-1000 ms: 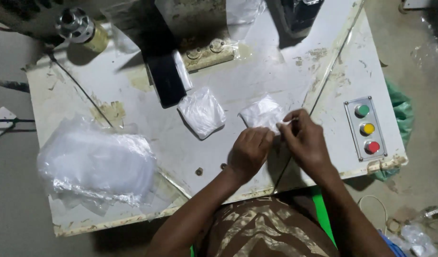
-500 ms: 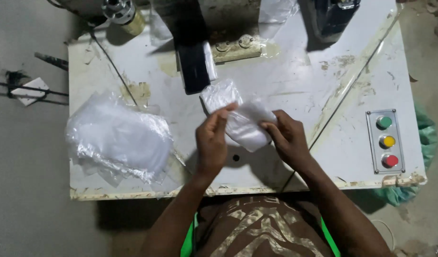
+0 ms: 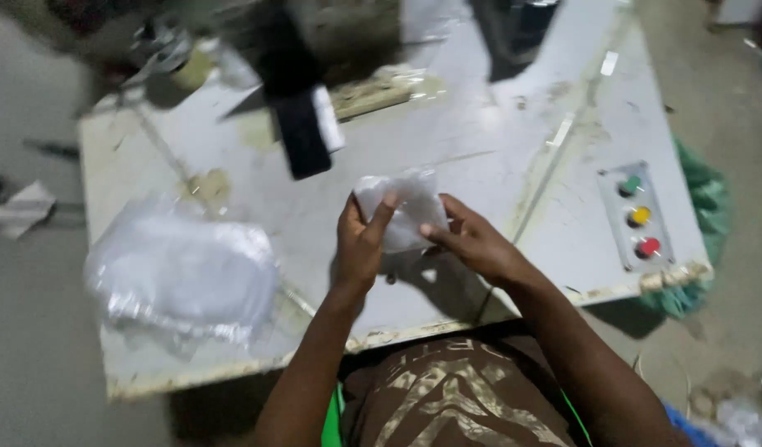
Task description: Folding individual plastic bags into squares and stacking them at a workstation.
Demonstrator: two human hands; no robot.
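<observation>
White plastic packet sits pinched between both hands above the counter, the left hand closed on its left edge and the right hand on its right. Left of the grip lies a big clear bag. Beyond it stands a dark block, blurred. Far right of the grip, a panel of green, yellow and red buttons.

glossy clear plastic pouch, matt worn painted metal table
</observation>
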